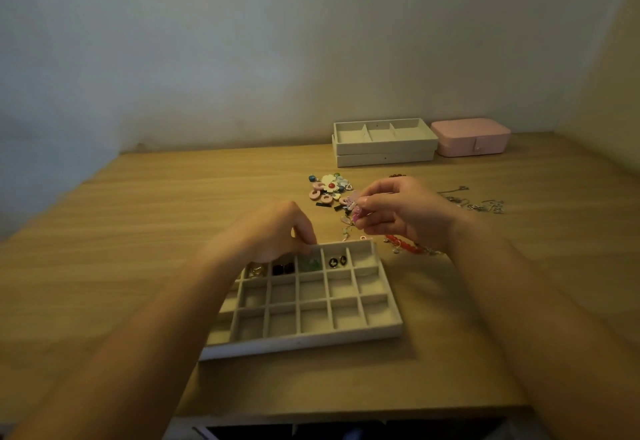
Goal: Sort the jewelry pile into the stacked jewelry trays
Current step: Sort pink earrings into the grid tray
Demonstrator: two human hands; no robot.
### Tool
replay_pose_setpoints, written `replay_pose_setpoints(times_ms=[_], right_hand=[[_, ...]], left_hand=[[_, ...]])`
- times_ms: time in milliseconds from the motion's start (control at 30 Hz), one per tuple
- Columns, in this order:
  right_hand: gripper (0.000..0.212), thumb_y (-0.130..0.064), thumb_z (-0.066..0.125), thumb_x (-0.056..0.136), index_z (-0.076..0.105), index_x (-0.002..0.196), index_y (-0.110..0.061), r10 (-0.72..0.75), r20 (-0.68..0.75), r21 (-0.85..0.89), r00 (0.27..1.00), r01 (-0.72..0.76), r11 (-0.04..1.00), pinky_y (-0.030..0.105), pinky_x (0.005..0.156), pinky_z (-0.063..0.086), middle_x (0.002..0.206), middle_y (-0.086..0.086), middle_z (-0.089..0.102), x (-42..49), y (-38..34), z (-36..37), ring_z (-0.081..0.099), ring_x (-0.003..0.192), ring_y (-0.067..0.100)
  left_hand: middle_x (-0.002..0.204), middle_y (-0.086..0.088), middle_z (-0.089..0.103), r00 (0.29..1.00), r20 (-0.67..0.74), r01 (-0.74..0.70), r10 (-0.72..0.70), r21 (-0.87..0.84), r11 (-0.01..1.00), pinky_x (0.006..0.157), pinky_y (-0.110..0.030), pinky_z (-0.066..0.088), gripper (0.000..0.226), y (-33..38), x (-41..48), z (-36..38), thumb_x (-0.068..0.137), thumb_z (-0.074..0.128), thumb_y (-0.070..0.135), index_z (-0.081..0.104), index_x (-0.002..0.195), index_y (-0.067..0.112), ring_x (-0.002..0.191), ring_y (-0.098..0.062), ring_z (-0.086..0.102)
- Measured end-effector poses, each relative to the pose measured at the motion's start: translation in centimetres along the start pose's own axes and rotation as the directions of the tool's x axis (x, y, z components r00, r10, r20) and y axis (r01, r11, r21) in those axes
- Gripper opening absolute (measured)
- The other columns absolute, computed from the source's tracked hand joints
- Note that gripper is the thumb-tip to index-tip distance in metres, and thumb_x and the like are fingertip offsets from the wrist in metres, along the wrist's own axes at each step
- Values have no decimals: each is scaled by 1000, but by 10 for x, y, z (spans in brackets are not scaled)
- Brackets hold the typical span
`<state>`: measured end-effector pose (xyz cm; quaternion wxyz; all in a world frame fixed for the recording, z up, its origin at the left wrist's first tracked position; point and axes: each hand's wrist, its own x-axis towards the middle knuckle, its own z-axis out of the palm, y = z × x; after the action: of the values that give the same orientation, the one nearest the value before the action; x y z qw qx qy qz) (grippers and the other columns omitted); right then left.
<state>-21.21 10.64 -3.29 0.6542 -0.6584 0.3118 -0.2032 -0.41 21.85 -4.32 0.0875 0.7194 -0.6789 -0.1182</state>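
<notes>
Right hand (405, 213) pinches a pink earring (354, 203) for sorting; left hand (277, 232) curls at the compartment tray (304, 340) rim, grip unclear, likely steadying it.

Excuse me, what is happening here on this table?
A person is sorting jewelry. The right hand pinches a pink piece by the pile. The left hand is at the far rim of the grid tray, by the green pieces. Its far row holds some pieces. Two more trays sit stacked at the back.
</notes>
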Motion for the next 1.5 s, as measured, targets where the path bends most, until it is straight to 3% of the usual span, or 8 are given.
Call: replay_pose_setpoints(times_ms=[233,367,433,533,800,1000,1300,1500], right_hand=[[14,-6,66,96,64,108,0,7,42,124,999,-12,992,32,68,64,91,20,76,9,1,18,76,81,28],[15,-5,63,97,63,110,2,16,41,183,999,-24,983,34,72,64,89,18,76,12,2,21,76,80,26],[12,-6,61,98,64,108,1,8,32,233,999,-15,972,35,76,63,90,18,76,16,3,21,76,82,26],[17,-6,59,99,62,114,4,-7,5,339,1000,5,941,33,75,64,93,17,76,20,3,22,76,84,25],[16,-4,62,95,59,111,-3,-97,-68,536,993,118,836,30,71,64,96,15,76,24,9,22,76,84,24],[11,-8,64,94,60,105,-7,-93,-100,492,991,131,861,34,74,64,102,15,76,28,12,27,76,93,30],[5,-12,62,96,65,99,-9,-62,-98,357,993,93,930,33,72,57,90,8,69,34,17,35,65,87,23],[16,-9,63,95,64,110,-15,-170,-199,113,965,195,974,34,75,56,106,9,67,33,18,37,65,91,22]], left_hand=[[87,17,71,990,-63,134,-129,90,987,79,-32,58,10,-25,13,-12,84,79,28,80,93,31,81,-5,64],[97,14,70,988,-89,132,-123,98,986,71,-20,51,12,-18,15,-16,90,73,25,73,100,31,81,-2,60],[100,13,67,983,-160,85,-92,-50,995,65,-17,42,15,-5,17,-16,91,69,21,67,103,30,78,1,56],[96,11,70,960,-258,8,-110,-366,931,71,-29,53,17,16,21,-14,86,70,21,63,96,32,79,-4,63],[80,3,73,890,-405,-117,-212,-650,751,56,-18,49,13,34,28,-7,84,80,23,69,90,20,64,-3,66],[74,3,75,804,-516,-180,-295,-684,707,58,-16,49,10,33,29,7,84,79,15,76,94,15,64,-2,68],[83,13,71,677,-704,-169,-215,-432,886,68,-6,48,10,25,19,9,88,75,17,76,97,21,79,6,65],[94,11,73,708,-668,-228,-227,-521,823,73,-25,57,19,27,15,11,94,66,13,74,103,28,86,-5,67]])
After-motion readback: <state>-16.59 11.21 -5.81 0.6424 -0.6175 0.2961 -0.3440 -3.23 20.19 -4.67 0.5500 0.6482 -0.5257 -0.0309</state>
